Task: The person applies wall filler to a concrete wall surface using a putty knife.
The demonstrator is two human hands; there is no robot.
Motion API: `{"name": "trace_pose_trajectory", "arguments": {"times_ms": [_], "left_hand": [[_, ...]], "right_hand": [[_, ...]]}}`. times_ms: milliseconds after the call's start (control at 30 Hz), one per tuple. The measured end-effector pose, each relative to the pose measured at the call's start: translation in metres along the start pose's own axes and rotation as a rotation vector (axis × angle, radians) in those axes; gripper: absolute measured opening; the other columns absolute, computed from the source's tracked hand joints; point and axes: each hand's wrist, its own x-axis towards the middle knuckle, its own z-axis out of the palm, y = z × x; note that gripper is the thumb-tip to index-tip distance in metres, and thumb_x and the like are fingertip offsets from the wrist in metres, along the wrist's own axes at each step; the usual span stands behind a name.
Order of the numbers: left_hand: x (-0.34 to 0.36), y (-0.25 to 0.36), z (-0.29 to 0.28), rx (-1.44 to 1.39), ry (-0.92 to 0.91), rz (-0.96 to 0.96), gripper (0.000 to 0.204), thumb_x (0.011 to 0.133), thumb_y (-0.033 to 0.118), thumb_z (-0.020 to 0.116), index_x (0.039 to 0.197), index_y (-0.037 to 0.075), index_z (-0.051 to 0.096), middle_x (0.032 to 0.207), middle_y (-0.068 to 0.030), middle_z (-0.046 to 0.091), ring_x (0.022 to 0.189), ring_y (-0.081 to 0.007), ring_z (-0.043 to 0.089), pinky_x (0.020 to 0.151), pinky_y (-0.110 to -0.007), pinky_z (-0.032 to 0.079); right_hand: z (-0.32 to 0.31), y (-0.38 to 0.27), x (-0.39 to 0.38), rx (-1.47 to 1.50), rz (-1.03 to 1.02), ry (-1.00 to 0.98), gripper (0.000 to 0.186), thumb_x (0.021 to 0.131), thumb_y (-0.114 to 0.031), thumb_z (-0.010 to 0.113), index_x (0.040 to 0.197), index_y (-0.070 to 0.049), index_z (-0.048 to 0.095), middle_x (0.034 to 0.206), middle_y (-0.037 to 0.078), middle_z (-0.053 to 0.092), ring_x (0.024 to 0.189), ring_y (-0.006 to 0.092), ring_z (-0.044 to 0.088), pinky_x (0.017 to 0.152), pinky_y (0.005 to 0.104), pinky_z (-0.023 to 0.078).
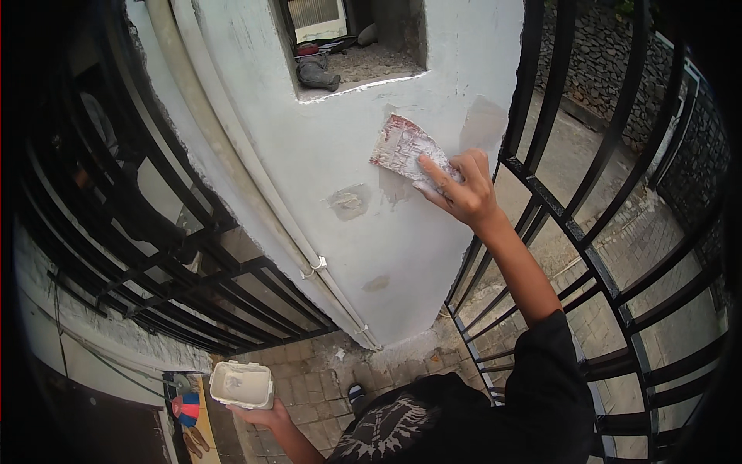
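My right hand (470, 189) grips a putty scraper (406, 147), its wide blade smeared with whitish filler over reddish patches. The blade lies against or just off the pale wall (301, 166); contact is hard to tell. Under its lower edge shows a grey damp-looking patch (394, 188). Farther left is a rough filler patch (349, 201), and a smooth grey patch (483, 124) sits near the wall's right edge. Low down, my left hand (267, 415) holds up a white plastic tub (270, 393) from beneath, with pale filler inside.
Above the scraper, a square opening (359, 46) holds a dark object on its gritty ledge. Two pale pipes (239, 162) run down the wall's left side. Black metal bars (587, 240) flank both sides. Paving (309, 371) lies below; a red-and-blue item (186, 408) and sandals (195, 441) are left.
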Motion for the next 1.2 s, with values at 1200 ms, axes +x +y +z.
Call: {"name": "trace_pose_trajectory", "arguments": {"times_ms": [1200], "left_hand": [[0.194,0.021,-0.004,0.121,-0.155,-0.224,0.069,0.097,0.059,0.031,0.146,0.012,0.034,0.141,-0.0158,0.045,0.123,-0.038,0.052,0.096,-0.055,0.05]], "right_hand": [[0.011,-0.182,0.002,-0.279,1.045,0.023,0.029,0.076,-0.019,0.079,0.101,-0.004,0.075,0.069,0.008,0.045,0.068,0.0231,0.046,0.062,0.0356,0.04]]}}
